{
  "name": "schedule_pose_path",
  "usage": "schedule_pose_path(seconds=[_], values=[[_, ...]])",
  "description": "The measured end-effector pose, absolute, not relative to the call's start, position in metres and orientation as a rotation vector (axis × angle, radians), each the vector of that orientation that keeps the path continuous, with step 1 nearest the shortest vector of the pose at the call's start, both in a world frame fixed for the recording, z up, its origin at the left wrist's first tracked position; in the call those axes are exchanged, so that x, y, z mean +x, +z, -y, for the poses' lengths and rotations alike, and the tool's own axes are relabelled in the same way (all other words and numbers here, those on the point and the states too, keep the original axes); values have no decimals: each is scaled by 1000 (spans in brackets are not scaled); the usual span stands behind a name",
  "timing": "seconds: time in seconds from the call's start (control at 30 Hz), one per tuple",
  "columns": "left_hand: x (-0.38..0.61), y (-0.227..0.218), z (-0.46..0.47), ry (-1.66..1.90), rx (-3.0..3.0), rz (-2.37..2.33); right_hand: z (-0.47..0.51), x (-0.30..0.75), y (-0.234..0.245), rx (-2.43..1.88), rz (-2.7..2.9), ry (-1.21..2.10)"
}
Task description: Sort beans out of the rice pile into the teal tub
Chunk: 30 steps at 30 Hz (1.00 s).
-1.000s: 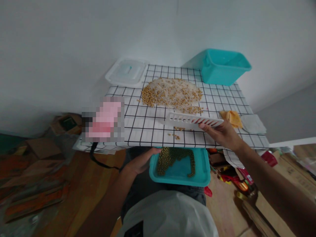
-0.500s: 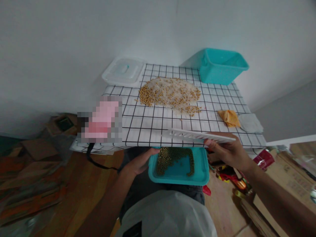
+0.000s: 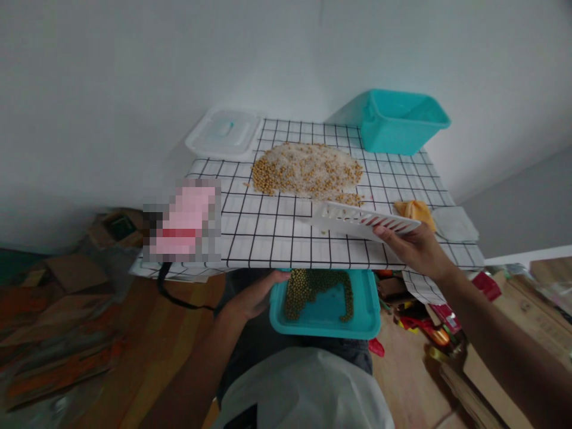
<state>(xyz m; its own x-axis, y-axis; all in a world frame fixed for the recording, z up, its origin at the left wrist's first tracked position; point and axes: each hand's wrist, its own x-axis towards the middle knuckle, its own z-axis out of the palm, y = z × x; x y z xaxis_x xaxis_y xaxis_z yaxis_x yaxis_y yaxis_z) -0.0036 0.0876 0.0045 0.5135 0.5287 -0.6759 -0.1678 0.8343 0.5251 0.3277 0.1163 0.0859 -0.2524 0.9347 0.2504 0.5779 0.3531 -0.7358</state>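
My left hand point(image 3: 255, 296) grips the left rim of a shallow teal tray point(image 3: 328, 330) just below the table's front edge. Green and yellowish beans point(image 3: 301, 292) lie along the tray's left and far sides, with part of its floor bare. In my right hand point(image 3: 417, 249) is a thin white slotted plastic plate point(image 3: 344, 221), tilted over the front of the table. Just beyond the plate, a pile of yellow beans mixed with white grains point(image 3: 308, 170) spreads over the checked cloth point(image 3: 254, 223).
A deep teal bin point(image 3: 391, 134) stands at the back right, and a clear lid point(image 3: 226, 131) at the back left. Near the right edge are a yellow cloth point(image 3: 415, 211) and a pale sheet point(image 3: 456, 224). A blurred pink object point(image 3: 185, 220) sits front left.
My right hand has moved the slotted plate forward, from above the table's front edge toward the pile. My left hand and the tray have stayed nearly in place.
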Motion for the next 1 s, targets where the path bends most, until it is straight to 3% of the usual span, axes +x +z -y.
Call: schedule_pose_path(seconds=[0.3,0.57,1.0], values=[[-2,4,-88,412,426,-933,-56,315,98,-1194,2042,1025],[0,1,-86,415,445,-906,-121,366,98,-1485,1618,333],[4,3,-86,401,446,-902,-141,370,92,-1598,1659,297]])
